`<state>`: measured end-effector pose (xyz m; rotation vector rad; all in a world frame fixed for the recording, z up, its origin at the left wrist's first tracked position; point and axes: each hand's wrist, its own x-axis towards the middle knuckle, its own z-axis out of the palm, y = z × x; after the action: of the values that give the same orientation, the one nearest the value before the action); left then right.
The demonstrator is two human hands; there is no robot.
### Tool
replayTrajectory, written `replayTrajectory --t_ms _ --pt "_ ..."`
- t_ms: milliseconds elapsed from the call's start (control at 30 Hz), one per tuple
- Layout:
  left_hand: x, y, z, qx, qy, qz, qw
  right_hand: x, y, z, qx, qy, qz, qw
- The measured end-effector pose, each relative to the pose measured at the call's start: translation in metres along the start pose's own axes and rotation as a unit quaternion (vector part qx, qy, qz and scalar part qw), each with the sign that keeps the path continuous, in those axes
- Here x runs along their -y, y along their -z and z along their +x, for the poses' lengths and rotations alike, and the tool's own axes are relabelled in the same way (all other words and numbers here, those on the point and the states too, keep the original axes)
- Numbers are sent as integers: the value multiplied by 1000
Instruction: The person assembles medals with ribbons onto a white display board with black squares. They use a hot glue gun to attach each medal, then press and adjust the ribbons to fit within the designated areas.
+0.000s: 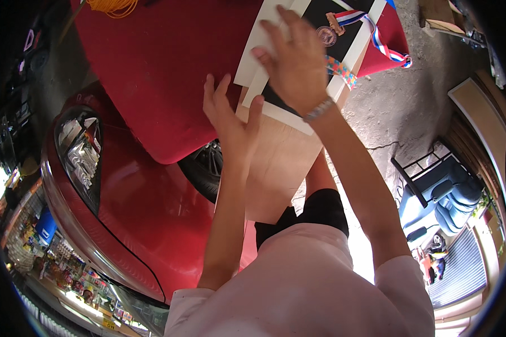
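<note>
My right hand [295,67] reaches over a black panel with a white border [279,115]. Its fingers are spread, a little blurred, and it wears a metal watch or bracelet [319,109]. Beside its knuckles lies a bronze medal [326,36] on a red, white and blue ribbon [375,35]. A multicoloured patterned strap [341,71] crosses the border just right of this hand. Nearer to me, my left hand [233,121] is open with fingers apart, at the near left corner of the panel. A plain white piece [251,62] shows between both hands. Neither hand visibly holds anything.
Under the panel is a light wooden board [281,168]. A red cloth-like surface [163,73] spreads left, with a coil of orange cord [113,7] at its far edge. A red car [152,213] stands at the left. A blue padded chair [452,196] is at the right.
</note>
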<state>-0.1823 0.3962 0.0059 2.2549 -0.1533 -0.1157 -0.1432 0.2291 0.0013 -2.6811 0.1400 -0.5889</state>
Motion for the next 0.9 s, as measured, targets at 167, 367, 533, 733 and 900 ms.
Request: replayTrajectory --t_ms 167,367,533,733,900 --pt "24 26 -18 -62 -9 51 997 2 -24 -3 114 71 -37 990" --pt "75 71 -5 -161 38 139 976 2 -23 -2 158 68 -32 985" --pt "112 102 7 -226 57 201 951 3 -19 1 183 57 -21 981" --pt "154 128 -11 -293 156 246 911 6 -15 4 210 59 -31 975" --pt "141 124 -41 -459 413 119 777 8 -14 7 253 45 -38 966"
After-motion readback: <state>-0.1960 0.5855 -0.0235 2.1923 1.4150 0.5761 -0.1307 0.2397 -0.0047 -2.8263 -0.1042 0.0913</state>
